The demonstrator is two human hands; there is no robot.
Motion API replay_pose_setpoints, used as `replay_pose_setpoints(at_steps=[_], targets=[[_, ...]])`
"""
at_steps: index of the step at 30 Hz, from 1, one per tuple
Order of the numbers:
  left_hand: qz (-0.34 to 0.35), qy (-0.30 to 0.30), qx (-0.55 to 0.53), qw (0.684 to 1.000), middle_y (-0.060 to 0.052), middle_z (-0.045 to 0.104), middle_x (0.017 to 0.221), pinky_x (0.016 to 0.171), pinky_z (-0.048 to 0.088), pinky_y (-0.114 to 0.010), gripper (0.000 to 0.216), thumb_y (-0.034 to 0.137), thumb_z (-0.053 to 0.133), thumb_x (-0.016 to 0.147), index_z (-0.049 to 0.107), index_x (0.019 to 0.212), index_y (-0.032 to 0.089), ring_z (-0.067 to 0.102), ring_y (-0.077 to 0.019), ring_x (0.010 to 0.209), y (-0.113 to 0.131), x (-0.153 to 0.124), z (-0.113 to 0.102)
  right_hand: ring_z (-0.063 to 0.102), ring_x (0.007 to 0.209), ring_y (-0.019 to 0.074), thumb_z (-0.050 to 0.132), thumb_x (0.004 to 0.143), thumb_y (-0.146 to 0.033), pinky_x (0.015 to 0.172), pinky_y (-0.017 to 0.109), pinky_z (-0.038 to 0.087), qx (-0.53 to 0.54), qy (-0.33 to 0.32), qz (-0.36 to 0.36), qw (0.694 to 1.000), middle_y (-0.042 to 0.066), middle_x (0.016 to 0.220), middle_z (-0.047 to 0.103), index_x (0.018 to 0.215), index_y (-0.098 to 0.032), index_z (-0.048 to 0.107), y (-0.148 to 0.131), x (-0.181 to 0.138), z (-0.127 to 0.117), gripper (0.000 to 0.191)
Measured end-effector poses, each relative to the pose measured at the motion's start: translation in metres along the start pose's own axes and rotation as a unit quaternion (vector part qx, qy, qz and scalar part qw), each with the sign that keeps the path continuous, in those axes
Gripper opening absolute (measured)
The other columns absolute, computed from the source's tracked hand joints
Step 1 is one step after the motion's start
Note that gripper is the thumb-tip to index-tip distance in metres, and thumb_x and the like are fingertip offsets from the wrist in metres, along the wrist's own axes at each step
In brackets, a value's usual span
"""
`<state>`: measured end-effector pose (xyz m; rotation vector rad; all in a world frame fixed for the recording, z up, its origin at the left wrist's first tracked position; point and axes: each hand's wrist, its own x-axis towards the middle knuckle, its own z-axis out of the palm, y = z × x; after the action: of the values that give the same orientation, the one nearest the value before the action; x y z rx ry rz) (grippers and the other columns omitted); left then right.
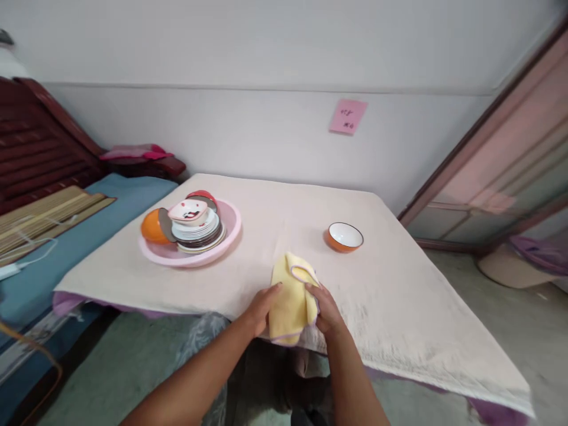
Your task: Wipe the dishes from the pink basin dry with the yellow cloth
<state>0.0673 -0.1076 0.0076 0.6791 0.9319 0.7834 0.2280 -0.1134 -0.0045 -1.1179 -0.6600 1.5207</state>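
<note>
A folded yellow cloth (290,296) with a purple hem lies at the near edge of the table (399,307), which is covered by a cream cloth. My left hand (260,307) grips the yellow cloth's left side, fingers curled round it. My right hand (326,307) holds its right side, fingers closed over the edge. An orange bowl (345,236) with a white inside stands upright beyond the hands, to the right.
A pink basin (231,234) at the table's left holds a stack of plates (197,232), a small patterned dish and an orange bowl on its side. A blue-covered bed (66,236) with a bamboo mat is on the left. A framed panel (501,165) leans against the right wall.
</note>
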Motion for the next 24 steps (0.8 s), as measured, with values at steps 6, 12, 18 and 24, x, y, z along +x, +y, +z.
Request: replay_pose_setpoints(at_steps=[6,12,18,24], targets=[[0.047,0.029,-0.024,0.998,-0.011,0.071,0.092,0.07,0.052,-0.033,0.039,0.038,0.071,0.067,0.064,0.097,0.016,0.067,-0.0234,0.078,-0.008,-0.014,-0.04,0.067,0.07,0.0263,0.068,0.069,-0.044,0.06,0.035,0.051,-0.004,-0.021,0.026,0.999,0.007,0.082,0.072,0.105,-0.019,0.061,0.024,-0.031,0.02,0.045],[0.156,0.06,0.038,0.985,-0.007,0.069,0.093,0.065,0.05,-0.028,0.042,0.04,0.066,0.073,0.06,0.109,0.017,0.063,-0.0184,0.074,0.016,-0.037,-0.086,0.067,0.084,0.0266,0.055,0.076,-0.059,0.066,0.036,0.053,0.034,-0.002,0.063,0.997,0.009,0.092,0.072,0.099,-0.018,0.065,0.06,-0.047,0.051,0.048],[0.189,0.055,0.07,0.978,-0.007,0.067,0.105,0.069,0.05,-0.027,0.044,0.038,0.065,0.074,0.057,0.112,0.017,0.063,-0.019,0.082,0.051,-0.07,-0.12,0.065,0.097,0.0241,0.053,0.074,-0.067,0.08,0.036,0.051,0.104,-0.029,0.083,0.991,0.008,0.105,0.07,0.105,-0.022,0.064,0.079,-0.057,0.105,0.056],[0.2,0.041,0.064,0.977,-0.005,0.067,0.103,0.073,0.05,-0.028,0.042,0.036,0.064,0.074,0.056,0.112,0.019,0.063,-0.0197,0.085,0.068,-0.093,-0.137,0.066,0.089,0.0236,0.056,0.072,-0.064,0.075,0.034,0.052,0.056,-0.039,0.095,0.993,0.01,0.094,0.071,0.1,-0.017,0.064,0.078,-0.056,0.132,0.055]])
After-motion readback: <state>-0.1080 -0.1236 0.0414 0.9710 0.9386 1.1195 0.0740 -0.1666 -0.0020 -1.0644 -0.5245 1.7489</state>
